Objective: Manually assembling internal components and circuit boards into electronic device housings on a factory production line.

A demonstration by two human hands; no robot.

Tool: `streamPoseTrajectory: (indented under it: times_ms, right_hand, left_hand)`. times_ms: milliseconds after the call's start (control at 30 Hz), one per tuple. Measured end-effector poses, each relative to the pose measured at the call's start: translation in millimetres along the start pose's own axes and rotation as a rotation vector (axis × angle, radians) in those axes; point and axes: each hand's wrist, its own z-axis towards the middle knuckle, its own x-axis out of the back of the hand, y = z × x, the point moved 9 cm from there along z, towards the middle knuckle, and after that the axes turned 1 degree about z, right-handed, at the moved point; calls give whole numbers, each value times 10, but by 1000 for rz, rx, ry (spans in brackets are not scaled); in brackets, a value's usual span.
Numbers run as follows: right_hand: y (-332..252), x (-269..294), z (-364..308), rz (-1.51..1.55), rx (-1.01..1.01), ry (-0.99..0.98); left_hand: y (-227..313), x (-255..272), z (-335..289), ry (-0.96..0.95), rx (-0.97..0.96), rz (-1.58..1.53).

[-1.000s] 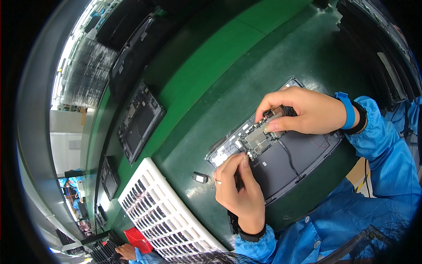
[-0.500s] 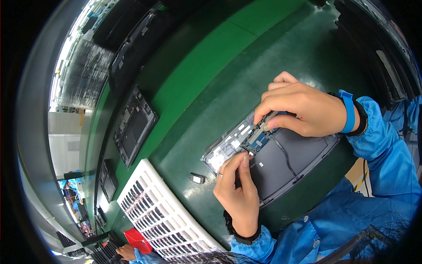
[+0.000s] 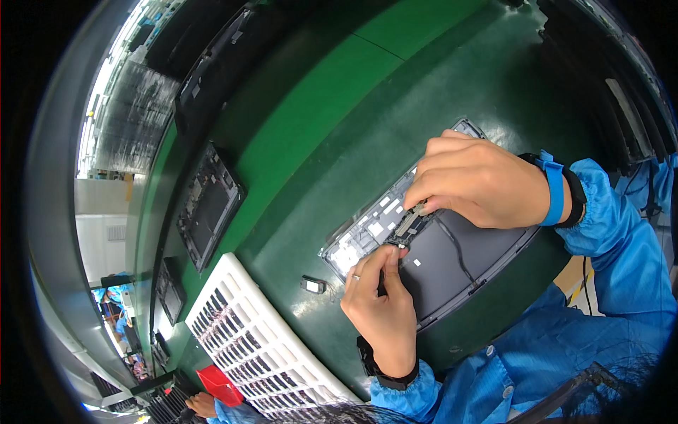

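A grey laptop casing (image 3: pixel 441 265) lies at an angle on the green bench, with a dark cable across its broad panel. Above its white-patched strip, a small dark circuit board (image 3: pixel 409 227) is tilted between my two hands. My left hand (image 3: pixel 381 300) pinches the board's near corner between thumb and forefinger, close to a small white connector. My right hand (image 3: pixel 477 177) grips the far end with bent fingers; its fingertips partly cover the board. Whether the board touches the casing, I cannot tell.
A small black part (image 3: pixel 313 285) sits left of the casing. Further left stand a white slotted tray (image 3: pixel 265 328) holding several small parts, another open laptop casing (image 3: pixel 210 208) and a red bin (image 3: pixel 219 386). Another person's hand (image 3: pixel 202 404) shows at lower left. Dark stacked panels (image 3: pixel 600 85) line the right.
The circuit board has tipped up, so its blue face no longer shows. My right hand has shifted slightly left and down, uncovering the casing's far corner. My left hand keeps its pinch.
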Motion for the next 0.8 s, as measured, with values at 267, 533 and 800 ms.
streamPoseTrajectory:
  times_ms: [267, 533, 800]
  right_hand:
    - [44, 64, -8, 1, -9, -9]
    - [-194, 312, -212, -59, 192, 100]
    - [393, 173, -837, 68, -514, 290]
  left_hand:
    - [-32, -90, 17, -11, -6, -25]
    - [285, -265, -91, -122, -209, 9]
    - [492, -379, -216, 58, -441, 199]
